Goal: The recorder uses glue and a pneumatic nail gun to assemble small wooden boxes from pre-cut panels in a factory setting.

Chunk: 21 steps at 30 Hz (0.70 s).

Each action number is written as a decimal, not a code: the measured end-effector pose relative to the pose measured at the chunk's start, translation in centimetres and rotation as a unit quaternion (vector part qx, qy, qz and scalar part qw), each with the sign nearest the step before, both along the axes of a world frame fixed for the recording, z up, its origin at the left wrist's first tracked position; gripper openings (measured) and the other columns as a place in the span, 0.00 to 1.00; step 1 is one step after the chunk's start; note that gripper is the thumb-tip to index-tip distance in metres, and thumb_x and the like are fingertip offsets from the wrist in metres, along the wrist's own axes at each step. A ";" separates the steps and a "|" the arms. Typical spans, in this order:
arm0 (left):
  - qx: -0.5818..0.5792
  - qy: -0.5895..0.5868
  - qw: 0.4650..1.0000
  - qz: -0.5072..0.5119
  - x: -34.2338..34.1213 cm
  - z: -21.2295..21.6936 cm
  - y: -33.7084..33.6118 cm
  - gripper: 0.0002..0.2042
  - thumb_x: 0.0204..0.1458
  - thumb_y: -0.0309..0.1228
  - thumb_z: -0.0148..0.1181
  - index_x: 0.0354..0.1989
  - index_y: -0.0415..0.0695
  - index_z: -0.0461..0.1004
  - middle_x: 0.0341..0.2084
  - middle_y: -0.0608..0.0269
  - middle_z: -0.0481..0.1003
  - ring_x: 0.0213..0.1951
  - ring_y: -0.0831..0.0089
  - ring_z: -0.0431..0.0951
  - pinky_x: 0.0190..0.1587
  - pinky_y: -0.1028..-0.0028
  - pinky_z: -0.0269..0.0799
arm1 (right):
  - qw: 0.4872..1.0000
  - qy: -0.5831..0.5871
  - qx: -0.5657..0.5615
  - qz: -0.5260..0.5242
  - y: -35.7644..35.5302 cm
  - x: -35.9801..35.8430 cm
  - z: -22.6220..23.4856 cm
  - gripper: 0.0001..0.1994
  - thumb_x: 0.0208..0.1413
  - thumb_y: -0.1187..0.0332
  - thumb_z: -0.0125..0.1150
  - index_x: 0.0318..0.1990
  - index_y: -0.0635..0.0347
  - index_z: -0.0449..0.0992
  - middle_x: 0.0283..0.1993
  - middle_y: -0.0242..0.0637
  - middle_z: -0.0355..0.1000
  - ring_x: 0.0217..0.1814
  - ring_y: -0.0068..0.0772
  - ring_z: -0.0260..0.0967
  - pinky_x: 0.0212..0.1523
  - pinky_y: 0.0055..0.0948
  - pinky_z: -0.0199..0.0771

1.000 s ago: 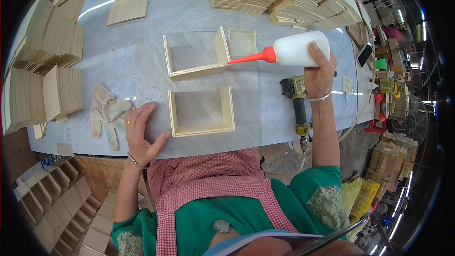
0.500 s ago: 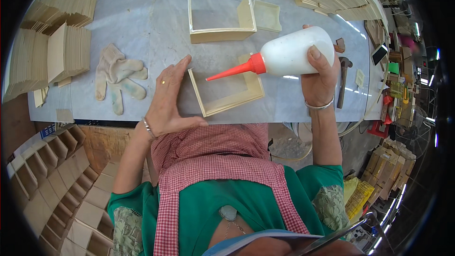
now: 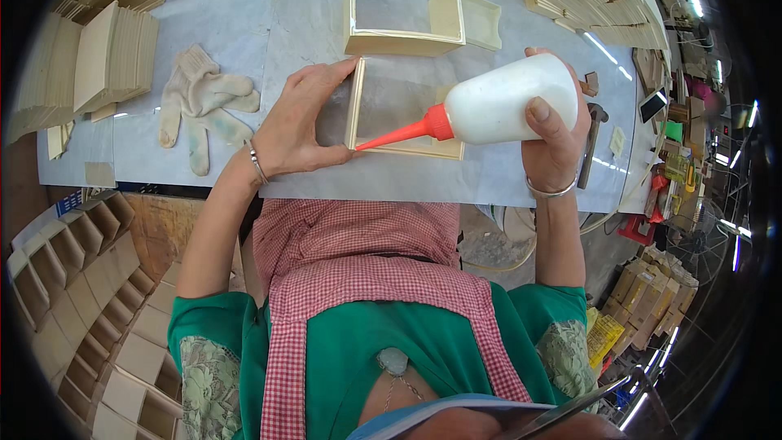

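In my right hand (image 3: 555, 122) is a white glue bottle (image 3: 507, 103) with a red cap and long red nozzle, held on its side. The nozzle tip points left, at the near left corner of a three-sided pale wooden frame (image 3: 407, 147). My left hand (image 3: 300, 121) grips that frame's left side, thumb at the near corner and fingers at the far end. Part of the frame's right side is hidden behind the bottle. A second wooden frame (image 3: 407, 41) stands just beyond, with a small pale tray-like piece (image 3: 481, 20) beside it.
A pair of stained work gloves (image 3: 205, 102) lies left of my left hand. Stacks of thin wooden boards stand at the far left (image 3: 116, 57) and far right (image 3: 590, 0). A hammer (image 3: 592, 143) and a phone (image 3: 652, 106) lie to the right. Wooden boxes (image 3: 106, 277) are piled below the table's left edge.
My left hand has closed on the frame's left side, and the frame has shifted away from me and straightened. The bottle's nozzle tip has come down to the frame's near left corner.
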<state>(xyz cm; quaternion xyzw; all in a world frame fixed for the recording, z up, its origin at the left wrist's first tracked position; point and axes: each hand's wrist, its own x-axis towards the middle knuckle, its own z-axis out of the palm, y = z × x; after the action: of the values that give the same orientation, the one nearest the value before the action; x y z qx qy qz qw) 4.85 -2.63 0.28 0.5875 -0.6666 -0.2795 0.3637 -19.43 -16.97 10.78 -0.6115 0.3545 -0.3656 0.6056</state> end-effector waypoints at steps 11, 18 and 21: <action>-0.035 -0.009 0.999 -0.003 0.0 -0.1 -0.1 0.46 0.29 0.37 0.66 0.63 0.43 0.54 0.57 0.54 0.64 0.56 0.57 0.65 0.64 0.59 0.50 | 0.995 0.078 -0.051 0.036 -0.6 0.5 0.7 0.39 0.39 0.56 0.71 0.57 0.70 0.61 0.55 0.44 0.63 0.53 0.34 0.63 0.55 0.32 0.63; -0.033 -0.012 0.999 -0.002 0.0 0.0 -0.1 0.46 0.29 0.36 0.66 0.63 0.43 0.53 0.56 0.55 0.65 0.56 0.59 0.66 0.64 0.58 0.50 | 0.998 0.014 -0.057 0.025 -2.0 1.4 0.3 0.33 0.42 0.63 0.71 0.55 0.68 0.64 0.50 0.40 0.67 0.50 0.31 0.66 0.52 0.29 0.66; -0.046 -0.013 0.999 -0.004 0.0 -0.1 -0.1 0.46 0.29 0.36 0.66 0.64 0.43 0.53 0.56 0.55 0.65 0.55 0.59 0.66 0.64 0.58 0.50 | 0.997 0.033 -0.072 0.018 -2.8 1.5 0.2 0.32 0.45 0.63 0.68 0.56 0.70 0.63 0.51 0.43 0.66 0.52 0.33 0.65 0.55 0.31 0.64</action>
<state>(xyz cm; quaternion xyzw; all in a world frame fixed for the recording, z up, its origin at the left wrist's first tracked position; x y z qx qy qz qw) 4.87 -2.75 0.21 0.5713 -0.6857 -0.2422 0.3805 -17.92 -19.78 10.94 -0.6712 0.3361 -0.3591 0.5546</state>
